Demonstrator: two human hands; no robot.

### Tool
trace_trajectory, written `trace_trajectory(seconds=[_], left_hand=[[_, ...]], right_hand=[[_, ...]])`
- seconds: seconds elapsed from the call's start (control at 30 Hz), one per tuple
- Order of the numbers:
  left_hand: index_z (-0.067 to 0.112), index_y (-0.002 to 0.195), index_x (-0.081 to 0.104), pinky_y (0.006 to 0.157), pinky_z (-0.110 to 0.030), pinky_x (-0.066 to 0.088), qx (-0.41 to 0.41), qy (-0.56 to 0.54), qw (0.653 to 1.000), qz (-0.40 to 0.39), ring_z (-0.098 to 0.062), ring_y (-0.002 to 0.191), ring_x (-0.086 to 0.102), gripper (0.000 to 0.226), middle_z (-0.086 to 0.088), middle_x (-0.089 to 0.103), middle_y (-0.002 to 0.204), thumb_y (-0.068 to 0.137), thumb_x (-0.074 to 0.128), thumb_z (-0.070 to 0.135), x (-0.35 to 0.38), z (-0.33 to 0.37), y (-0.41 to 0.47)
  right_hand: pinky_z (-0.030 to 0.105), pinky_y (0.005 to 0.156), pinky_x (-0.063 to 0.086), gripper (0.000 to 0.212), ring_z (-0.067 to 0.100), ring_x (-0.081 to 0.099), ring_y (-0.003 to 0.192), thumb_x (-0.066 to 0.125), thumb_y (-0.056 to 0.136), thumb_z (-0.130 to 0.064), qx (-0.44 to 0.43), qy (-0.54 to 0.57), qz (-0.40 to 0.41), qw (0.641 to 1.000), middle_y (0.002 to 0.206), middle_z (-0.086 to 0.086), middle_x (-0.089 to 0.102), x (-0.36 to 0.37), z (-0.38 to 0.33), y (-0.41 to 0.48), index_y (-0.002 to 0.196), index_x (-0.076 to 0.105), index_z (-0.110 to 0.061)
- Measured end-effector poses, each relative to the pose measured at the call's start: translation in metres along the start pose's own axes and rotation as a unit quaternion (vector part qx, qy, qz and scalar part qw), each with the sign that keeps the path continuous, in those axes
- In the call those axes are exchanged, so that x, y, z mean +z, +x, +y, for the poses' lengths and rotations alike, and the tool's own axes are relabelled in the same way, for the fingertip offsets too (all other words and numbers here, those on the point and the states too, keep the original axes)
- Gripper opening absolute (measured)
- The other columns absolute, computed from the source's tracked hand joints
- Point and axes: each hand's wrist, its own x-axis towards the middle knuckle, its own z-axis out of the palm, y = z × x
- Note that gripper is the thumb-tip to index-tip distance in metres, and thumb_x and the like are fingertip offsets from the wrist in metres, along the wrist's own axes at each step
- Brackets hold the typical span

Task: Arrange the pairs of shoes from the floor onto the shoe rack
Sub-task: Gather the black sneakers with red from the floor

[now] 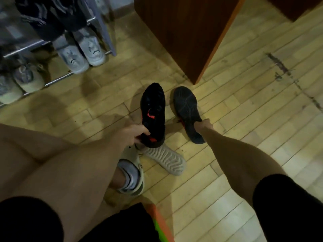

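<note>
Gripping a black shoe [153,109] at its heel, the left hand [134,134] has its fingers curled over the collar, beside the red lining. The shoe shows a red mark on its side and its toe points away from the person. The right hand [203,125] pinches the second dark shoe [186,105] near its opening, fingers curled tight; that shoe is turned so its grey sole faces up. The 2 shoes sit side by side, apart, in the middle of the wooden floor [244,102]. Cannot tell whether either is lifted clear of the boards.

The black shoe's heel overlaps a white shoe [167,159] lying sole up, ridged tread showing. Just beside that is the person's own foot [131,177] in a pale clog and sock.

The shoe rack [52,82] stands at upper left, metal rails, well apart from both hands. 1 pair of grey sneakers [83,51] sits on a middle tier, toes out. Pale sneakers [26,79] sit on the tier below, blurred. Dark footwear [49,18] sits above, blurred.

A brown wooden cabinet [183,32] stands beyond the 2 shoes.
</note>
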Motion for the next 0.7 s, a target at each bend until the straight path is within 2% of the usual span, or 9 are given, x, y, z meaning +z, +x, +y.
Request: trace_trajectory(seconds=[0.13,0.2,0.27,0.33,0.43,0.5,0.57,0.63,0.7], left_hand=[[0.004,0.130,0.052,0.067,-0.032,0.052,-0.002,-0.059,0.998,0.012,-0.025,0.098,0.057,0.044,-0.009,0.057,0.110,0.087,0.060,0.002,0.005,0.003,0.002],[0.005,0.130,0.051,0.075,-0.036,0.053,0.001,-0.062,0.998,0.024,-0.027,0.107,0.057,0.044,-0.012,0.058,0.120,0.087,0.061,0.004,0.006,0.005,0.001],[0.004,0.131,0.050,0.078,-0.035,0.051,0.003,-0.054,0.998,0.037,-0.029,0.116,0.055,0.044,-0.013,0.056,0.130,0.088,0.059,0.005,0.002,0.002,-0.002],[0.003,0.132,0.048,0.080,-0.034,0.048,-0.006,-0.035,0.998,0.048,-0.030,0.120,0.053,0.043,-0.014,0.054,0.134,0.090,0.056,0.005,-0.004,-0.006,-0.006],[0.001,0.133,0.046,0.088,-0.038,0.048,-0.024,-0.023,0.998,0.057,-0.032,0.122,0.051,0.042,-0.017,0.051,0.136,0.092,0.053,0.002,-0.014,-0.019,-0.007],[0.001,0.133,0.046,0.087,-0.040,0.049,-0.032,-0.030,0.997,0.064,-0.033,0.124,0.049,0.042,-0.017,0.049,0.138,0.091,0.054,0.002,-0.019,-0.026,-0.007],[0.001,0.134,0.045,0.086,-0.039,0.048,-0.036,-0.037,0.996,0.067,-0.034,0.124,0.048,0.044,-0.017,0.047,0.139,0.091,0.054,0.002,-0.020,-0.031,-0.007],[0.002,0.135,0.044,0.088,-0.039,0.048,-0.040,-0.039,0.996,0.070,-0.033,0.126,0.047,0.045,-0.016,0.046,0.140,0.092,0.054,0.003,-0.021,-0.034,-0.007],[0.003,0.136,0.043,0.089,-0.039,0.047,-0.039,-0.045,0.996,0.071,-0.032,0.126,0.046,0.046,-0.015,0.045,0.141,0.091,0.054,0.003,-0.022,-0.035,-0.007]], right_hand=[[0.050,0.096,0.048,0.071,0.038,0.048,0.118,0.074,0.079,-0.032,-0.017,-0.005,0.016,1.000,0.131,0.018,0.048,-0.020,-0.006,-0.005,0.135,0.040,-0.004],[0.050,0.097,0.045,0.065,0.037,0.043,0.119,0.075,0.078,-0.028,-0.081,-0.067,0.065,0.992,0.130,0.017,0.042,-0.013,-0.010,-0.019,0.131,0.045,-0.004],[0.048,0.098,0.046,0.052,0.034,0.042,0.115,0.071,0.079,-0.022,-0.184,-0.123,0.102,0.970,0.126,0.014,0.039,0.002,-0.013,-0.035,0.124,0.052,-0.005],[0.042,0.092,0.047,0.045,0.030,0.045,0.110,0.069,0.080,-0.032,-0.269,-0.170,0.072,0.945,0.120,0.012,0.043,0.017,-0.011,-0.045,0.118,0.058,-0.009],[0.037,0.085,0.042,0.038,0.031,0.047,0.110,0.061,0.086,-0.048,-0.339,-0.254,-0.041,0.905,0.116,0.010,0.054,0.025,-0.008,-0.048,0.109,0.070,-0.019],[0.041,0.092,0.038,0.044,0.032,0.039,0.117,0.062,0.084,-0.052,-0.341,-0.270,-0.058,0.898,0.125,0.009,0.049,0.025,-0.004,-0.043,0.121,0.064,-0.028],[0.047,0.098,0.035,0.072,0.035,0.030,0.126,0.068,0.078,-0.054,-0.296,-0.256,-0.056,0.918,0.137,0.011,0.035,0.026,0.002,-0.039,0.141,0.042,-0.030],[0.051,0.102,0.036,0.098,0.038,0.027,0.131,0.074,0.072,-0.054,-0.239,-0.265,-0.069,0.932,0.145,0.013,0.025,0.030,0.008,-0.036,0.149,0.022,-0.023],[0.048,0.101,0.040,0.104,0.038,0.033,0.131,0.076,0.070,-0.053,-0.183,-0.243,-0.104,0.947,0.144,0.017,0.028,0.035,0.011,-0.030,0.148,0.020,-0.012]])
